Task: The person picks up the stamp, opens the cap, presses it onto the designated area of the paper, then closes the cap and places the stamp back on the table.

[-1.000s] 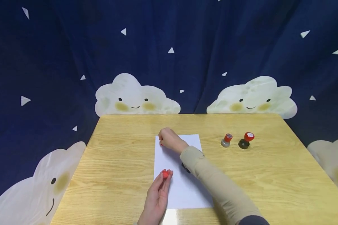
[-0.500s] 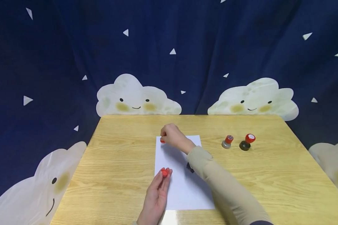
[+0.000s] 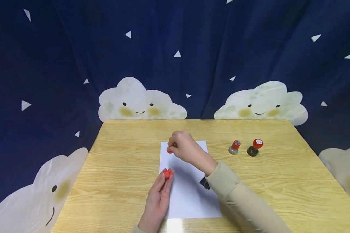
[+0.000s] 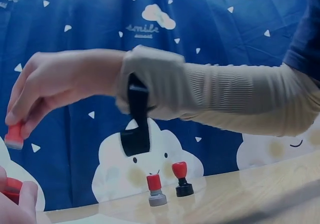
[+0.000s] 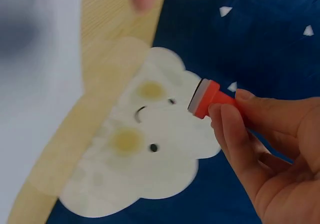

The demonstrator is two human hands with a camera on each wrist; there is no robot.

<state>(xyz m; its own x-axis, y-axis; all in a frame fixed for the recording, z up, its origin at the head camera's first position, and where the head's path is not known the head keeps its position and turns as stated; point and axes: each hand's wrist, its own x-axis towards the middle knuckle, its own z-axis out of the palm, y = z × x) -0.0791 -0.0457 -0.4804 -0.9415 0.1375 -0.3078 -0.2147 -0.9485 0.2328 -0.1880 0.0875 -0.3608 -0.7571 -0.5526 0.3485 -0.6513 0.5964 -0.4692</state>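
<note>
My right hand (image 3: pixel 184 147) pinches a small red stamp (image 5: pixel 215 102) by its handle, with the fingers and thumb closed round it. Its pale grey, dark-edged face shows in the right wrist view. In the head view the stamp overlaps the upper left of a white sheet of paper (image 3: pixel 186 194). Nearer the body, at the sheet's left edge, my left hand (image 3: pixel 158 200) holds a round red cap (image 3: pixel 166 174) at its fingertips, the hollow side showing. The stamp sits higher than the cap in the left wrist view.
A red-and-grey stamp (image 3: pixel 234 147) and a red-handled black stamp (image 3: pixel 255 148) stand upright on the wooden table (image 3: pixel 128 174), right of the paper. A black camera mount (image 4: pixel 136 124) hangs below the right wrist. Behind the table hangs a dark blue curtain (image 3: pixel 151 58) with clouds.
The right hand has come up off the paper with the red stamp and shifted right and slightly back toward the body. The left hand has edged forward and left with the cap.
</note>
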